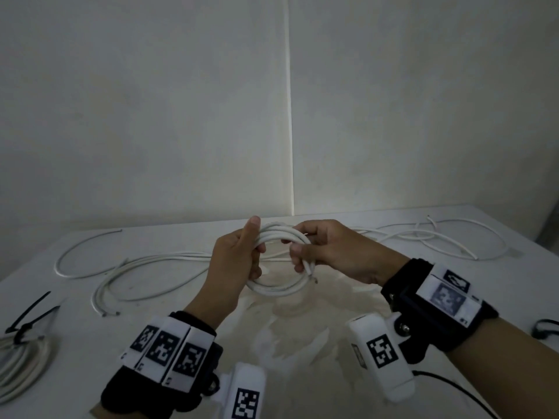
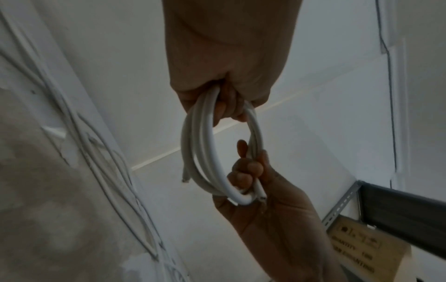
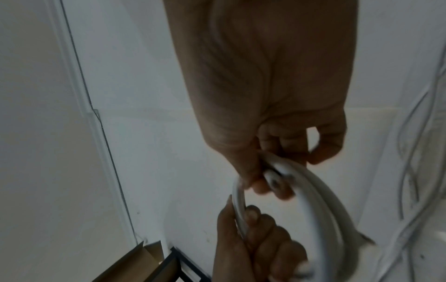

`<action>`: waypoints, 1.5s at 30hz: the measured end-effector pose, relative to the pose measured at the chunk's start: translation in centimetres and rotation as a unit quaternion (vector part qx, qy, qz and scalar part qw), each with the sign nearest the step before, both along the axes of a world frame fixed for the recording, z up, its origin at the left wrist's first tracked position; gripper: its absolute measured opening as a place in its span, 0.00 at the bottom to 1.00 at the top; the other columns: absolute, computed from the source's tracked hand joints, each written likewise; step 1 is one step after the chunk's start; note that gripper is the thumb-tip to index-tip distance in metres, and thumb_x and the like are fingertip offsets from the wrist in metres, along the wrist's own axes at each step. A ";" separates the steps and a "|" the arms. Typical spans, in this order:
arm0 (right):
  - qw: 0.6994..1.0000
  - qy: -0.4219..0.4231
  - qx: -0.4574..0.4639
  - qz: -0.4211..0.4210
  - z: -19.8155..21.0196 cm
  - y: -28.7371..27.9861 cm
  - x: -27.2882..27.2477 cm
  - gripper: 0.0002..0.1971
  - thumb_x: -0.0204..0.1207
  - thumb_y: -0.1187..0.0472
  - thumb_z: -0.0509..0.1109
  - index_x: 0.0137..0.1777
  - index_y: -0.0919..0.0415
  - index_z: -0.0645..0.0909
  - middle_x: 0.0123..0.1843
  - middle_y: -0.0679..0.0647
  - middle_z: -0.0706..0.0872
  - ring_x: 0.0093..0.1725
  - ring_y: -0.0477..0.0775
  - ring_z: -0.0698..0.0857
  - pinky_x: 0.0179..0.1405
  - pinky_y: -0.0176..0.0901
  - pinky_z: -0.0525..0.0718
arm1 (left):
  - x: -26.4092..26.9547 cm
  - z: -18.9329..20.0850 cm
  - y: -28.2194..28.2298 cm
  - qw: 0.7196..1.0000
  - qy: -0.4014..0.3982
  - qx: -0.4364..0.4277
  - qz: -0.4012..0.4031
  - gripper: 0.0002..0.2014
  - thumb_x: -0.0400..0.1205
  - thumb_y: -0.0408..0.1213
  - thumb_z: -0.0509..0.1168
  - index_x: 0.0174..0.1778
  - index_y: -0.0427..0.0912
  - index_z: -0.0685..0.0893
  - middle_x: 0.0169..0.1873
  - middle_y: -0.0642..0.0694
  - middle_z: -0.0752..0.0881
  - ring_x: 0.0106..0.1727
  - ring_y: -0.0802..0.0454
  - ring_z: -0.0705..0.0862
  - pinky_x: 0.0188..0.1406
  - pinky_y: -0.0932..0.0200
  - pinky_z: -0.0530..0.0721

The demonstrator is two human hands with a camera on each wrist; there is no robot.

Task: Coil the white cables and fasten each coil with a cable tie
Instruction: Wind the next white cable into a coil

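Note:
A white cable coil (image 1: 279, 287) of several loops is held above the table between both hands. My left hand (image 1: 239, 258) grips the coil's left side, thumb up over the loops. My right hand (image 1: 326, 252) grips the right side, fingers curled round the strands and the cut cable end (image 1: 311, 272). The left wrist view has the coil (image 2: 205, 152) running from my left hand (image 2: 224, 91) to my right hand (image 2: 251, 171). In the right wrist view my right hand (image 3: 270, 164) pinches the coil (image 3: 311, 192) and its cut end.
Loose white cables (image 1: 157, 261) lie on the white table (image 1: 302, 343) at left, with more (image 1: 447, 237) at the back right. A finished coil (image 1: 21, 355) with a black cable tie (image 1: 30, 319) sits at the left edge. A black object (image 1: 546, 328) lies at the right edge.

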State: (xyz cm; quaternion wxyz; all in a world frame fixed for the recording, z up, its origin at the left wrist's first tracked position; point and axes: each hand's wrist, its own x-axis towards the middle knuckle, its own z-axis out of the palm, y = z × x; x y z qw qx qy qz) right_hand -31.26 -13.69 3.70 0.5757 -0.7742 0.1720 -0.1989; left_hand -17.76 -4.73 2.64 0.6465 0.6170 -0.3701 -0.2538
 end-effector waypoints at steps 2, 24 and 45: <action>0.999 -0.031 0.008 -0.022 0.1 0.3 0.2 0.10 0.81 0.58 0.59 0.44 0.59 0.79 0.29 0.52 0.76 0.29 0.46 0.77 0.30 0.32 0.75 | -0.1 0.2 -0.1 0.999 0.028 -0.014 -0.004 0.22 0.84 0.44 0.57 0.24 0.39 0.74 0.11 0.54 0.72 0.13 0.60 0.66 0.14 0.67 0.68; 0.985 -0.060 -0.097 -0.131 -2.3 0.1 2.5 0.20 0.85 0.53 0.50 0.41 0.66 0.75 0.27 0.50 0.71 0.25 0.42 0.71 0.28 0.26 0.71 | -0.2 -1.4 -1.8 0.999 -0.003 0.041 0.012 0.26 0.86 0.43 0.55 0.20 0.40 0.72 0.09 0.52 0.69 0.12 0.56 0.66 0.16 0.66 0.66; 0.990 -0.100 -0.051 -0.090 -7.1 -4.2 3.9 0.09 0.79 0.54 0.53 0.40 0.56 0.68 0.31 0.46 0.71 0.27 0.35 0.73 0.31 0.26 0.72 | 1.8 -4.6 -4.8 0.981 -0.103 0.103 -0.126 0.16 0.83 0.43 0.59 0.30 0.41 0.74 0.12 0.54 0.71 0.16 0.59 0.68 0.20 0.62 0.73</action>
